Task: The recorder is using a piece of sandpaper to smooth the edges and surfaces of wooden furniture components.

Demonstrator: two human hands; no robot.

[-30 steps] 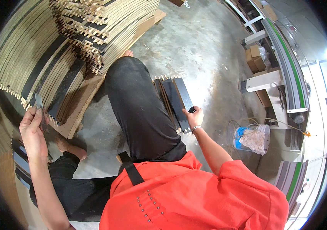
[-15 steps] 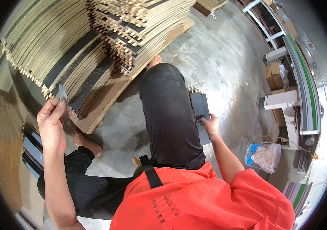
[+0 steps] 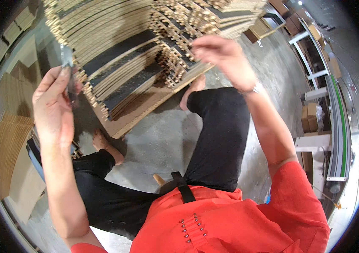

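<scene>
Raised on the left, my left hand [image 3: 55, 99] is closed around a flat metal blade [image 3: 66, 55], which points upward beside the stack's dowelled ends. A tall stack of wooden boards [image 3: 116, 40], some with black faces, fills the upper middle. Rows of short wooden dowels [image 3: 172, 67] stick out of the board ends. My right hand [image 3: 228, 59] hovers over the right part of the stack, fingers stretched to the left and slightly blurred. Nothing shows in it, and whether its fingertips touch the dowels I cannot tell.
Below the stack lies a brown chipboard base [image 3: 145, 111], its edge close to my bare feet. More brown panels [image 3: 9, 147] stand at the far left. On the right runs a long machine rail [image 3: 339, 130] with a green stripe, cardboard boxes [image 3: 310, 117] beside it.
My right hand has left the dark boards beside my right knee and come up over the stack. My right knee has swung right. The left hand still holds the blade.
</scene>
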